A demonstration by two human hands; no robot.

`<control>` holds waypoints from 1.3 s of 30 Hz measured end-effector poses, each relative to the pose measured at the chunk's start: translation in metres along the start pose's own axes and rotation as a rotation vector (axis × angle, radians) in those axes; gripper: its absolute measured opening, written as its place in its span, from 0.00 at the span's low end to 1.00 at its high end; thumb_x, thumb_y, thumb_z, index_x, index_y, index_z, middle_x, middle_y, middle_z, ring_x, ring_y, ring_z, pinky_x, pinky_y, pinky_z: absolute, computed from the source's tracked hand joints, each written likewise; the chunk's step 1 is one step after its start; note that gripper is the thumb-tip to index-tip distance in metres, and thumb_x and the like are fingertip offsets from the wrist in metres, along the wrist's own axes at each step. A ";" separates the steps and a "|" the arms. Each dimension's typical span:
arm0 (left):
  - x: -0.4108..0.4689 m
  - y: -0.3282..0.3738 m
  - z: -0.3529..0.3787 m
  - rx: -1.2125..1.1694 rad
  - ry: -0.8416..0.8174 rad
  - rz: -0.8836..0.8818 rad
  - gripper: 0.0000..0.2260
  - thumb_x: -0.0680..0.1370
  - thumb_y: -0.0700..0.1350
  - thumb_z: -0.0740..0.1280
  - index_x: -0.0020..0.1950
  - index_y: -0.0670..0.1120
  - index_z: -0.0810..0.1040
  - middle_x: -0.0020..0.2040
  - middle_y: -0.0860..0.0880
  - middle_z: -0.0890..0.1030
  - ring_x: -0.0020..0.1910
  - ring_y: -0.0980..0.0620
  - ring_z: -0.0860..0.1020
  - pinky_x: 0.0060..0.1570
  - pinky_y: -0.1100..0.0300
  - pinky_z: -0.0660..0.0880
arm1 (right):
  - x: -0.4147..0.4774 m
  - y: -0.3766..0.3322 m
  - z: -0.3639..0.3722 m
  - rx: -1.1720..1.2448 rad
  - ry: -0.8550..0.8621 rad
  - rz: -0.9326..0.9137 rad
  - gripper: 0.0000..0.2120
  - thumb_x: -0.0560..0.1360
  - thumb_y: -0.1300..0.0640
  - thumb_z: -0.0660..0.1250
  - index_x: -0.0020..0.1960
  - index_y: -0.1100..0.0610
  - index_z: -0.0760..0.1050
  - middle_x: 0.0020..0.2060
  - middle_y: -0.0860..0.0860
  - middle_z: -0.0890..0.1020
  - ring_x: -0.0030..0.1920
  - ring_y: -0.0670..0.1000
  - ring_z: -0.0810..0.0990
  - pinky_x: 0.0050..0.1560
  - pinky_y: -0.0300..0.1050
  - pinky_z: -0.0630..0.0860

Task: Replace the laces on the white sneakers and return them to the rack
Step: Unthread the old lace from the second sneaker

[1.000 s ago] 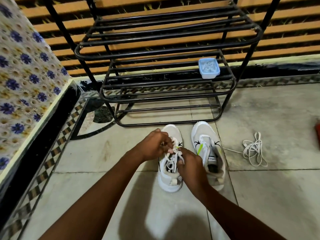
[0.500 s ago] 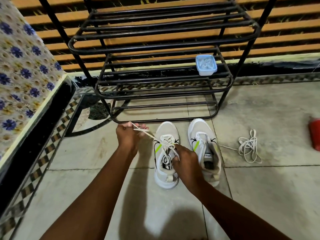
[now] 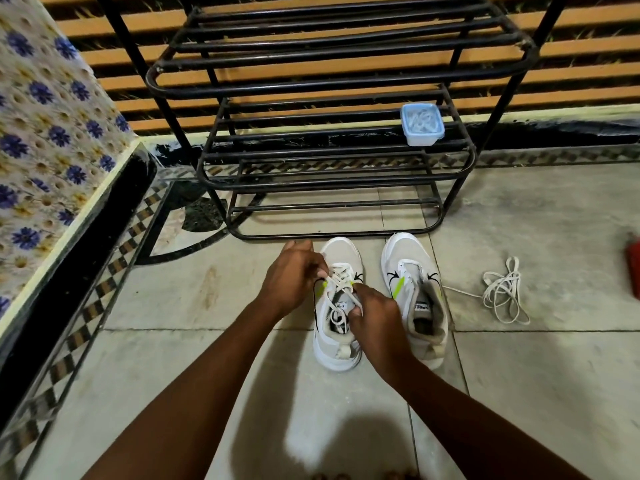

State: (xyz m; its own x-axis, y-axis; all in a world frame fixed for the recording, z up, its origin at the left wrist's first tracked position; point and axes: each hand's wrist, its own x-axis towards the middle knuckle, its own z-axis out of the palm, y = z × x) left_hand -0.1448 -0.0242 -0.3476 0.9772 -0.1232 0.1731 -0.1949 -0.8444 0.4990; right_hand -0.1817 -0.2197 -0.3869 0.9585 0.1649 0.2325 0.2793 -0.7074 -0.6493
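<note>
1. Left hand (image 3: 294, 275): fingers (image 3: 320, 271) curled tight, pinching the white lace (image 3: 341, 277) at the upper eyelets on the outer side of the left-side sneaker (image 3: 341, 251).
2. Right hand (image 3: 377, 320): fingers (image 3: 356, 308) curled, pinching the same lace by the tongue, over the shoe's opening.
3. Left-side sneaker stands on the floor (image 3: 173, 358), toe just short of the bottom rail of the rack (image 3: 329, 81). Right-side sneaker (image 3: 405, 251) stands parallel just beside it, a narrow gap between.
4. Loose lace (image 3: 502, 296) lies coiled on the floor right of the pair, one strand running toward the right-side sneaker.
5. Blue tub (image 3: 422, 124) sits at the right end of a rack shelf.
6. Tile stretches left from the hands to the patterned border by the flowered bed (image 3: 45, 133). A red object (image 3: 634, 268) lies at the floor's right edge.
</note>
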 end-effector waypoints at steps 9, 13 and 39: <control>-0.016 0.015 0.015 -0.112 0.094 -0.161 0.11 0.78 0.53 0.61 0.45 0.54 0.84 0.42 0.54 0.69 0.47 0.52 0.71 0.39 0.55 0.69 | 0.002 -0.003 -0.002 -0.033 -0.010 0.023 0.21 0.68 0.68 0.66 0.60 0.60 0.80 0.45 0.59 0.85 0.44 0.61 0.83 0.45 0.47 0.77; -0.016 0.013 0.013 -0.458 0.236 -0.301 0.18 0.78 0.31 0.68 0.40 0.54 0.82 0.46 0.52 0.80 0.48 0.57 0.80 0.51 0.61 0.76 | 0.003 -0.005 -0.004 -0.056 -0.021 0.032 0.18 0.67 0.67 0.66 0.56 0.59 0.80 0.42 0.58 0.84 0.42 0.61 0.82 0.41 0.47 0.74; -0.003 0.035 0.024 -1.001 0.326 -0.609 0.13 0.80 0.28 0.53 0.46 0.40 0.73 0.33 0.49 0.74 0.31 0.54 0.70 0.32 0.61 0.69 | 0.006 -0.022 -0.003 -0.177 -0.142 0.113 0.12 0.70 0.62 0.64 0.53 0.56 0.77 0.41 0.58 0.84 0.42 0.63 0.82 0.42 0.53 0.80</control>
State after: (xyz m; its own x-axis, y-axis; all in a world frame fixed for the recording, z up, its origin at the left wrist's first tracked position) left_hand -0.1526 -0.0654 -0.3512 0.8923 0.4119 -0.1846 0.1685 0.0754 0.9828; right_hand -0.1825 -0.2057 -0.3691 0.9851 0.1635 0.0537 0.1671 -0.8340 -0.5259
